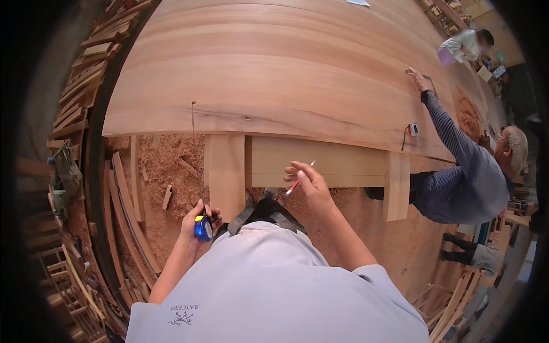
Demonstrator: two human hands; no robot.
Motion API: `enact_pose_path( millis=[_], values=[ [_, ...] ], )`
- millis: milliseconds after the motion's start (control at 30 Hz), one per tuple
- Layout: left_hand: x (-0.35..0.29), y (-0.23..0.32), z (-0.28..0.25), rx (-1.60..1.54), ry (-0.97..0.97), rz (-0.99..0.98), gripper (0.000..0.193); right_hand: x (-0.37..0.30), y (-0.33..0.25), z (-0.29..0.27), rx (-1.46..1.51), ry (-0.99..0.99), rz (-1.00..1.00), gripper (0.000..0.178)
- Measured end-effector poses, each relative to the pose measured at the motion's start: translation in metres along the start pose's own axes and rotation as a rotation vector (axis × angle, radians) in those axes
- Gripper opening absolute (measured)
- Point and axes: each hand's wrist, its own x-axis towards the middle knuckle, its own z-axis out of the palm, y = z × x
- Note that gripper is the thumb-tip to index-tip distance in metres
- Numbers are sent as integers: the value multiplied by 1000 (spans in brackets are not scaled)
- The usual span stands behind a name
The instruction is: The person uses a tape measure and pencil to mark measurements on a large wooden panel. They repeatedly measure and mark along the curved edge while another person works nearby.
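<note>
My left hand (197,222) is closed around a blue tape measure (203,228) with a yellow top. Its thin blade (193,126) runs out away from me, over the near edge of a large wooden panel (274,68), and its hooked end lies on the panel. In my right hand (309,184) a slim pencil (293,186) with a red section and a pale end is held between the fingers, just short of the panel's edge. Below that edge, a pale board (320,162) and a wooden upright (226,171) show between my hands and the panel.
At right, a person in a striped sleeve (449,126) holds a dark square (432,84) on the panel. A second tape measure (413,130) lies near them. Another person (466,46) stands farther back. Stacked timber (86,74) lines the left; sawdust (166,160) covers the floor.
</note>
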Motion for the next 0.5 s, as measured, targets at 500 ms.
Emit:
enact_pose_path(
  millis=[500],
  values=[
    [-20,-31,-1,-112,194,69,47,36,-3,-19,-316,214,6,67]
  ],
)
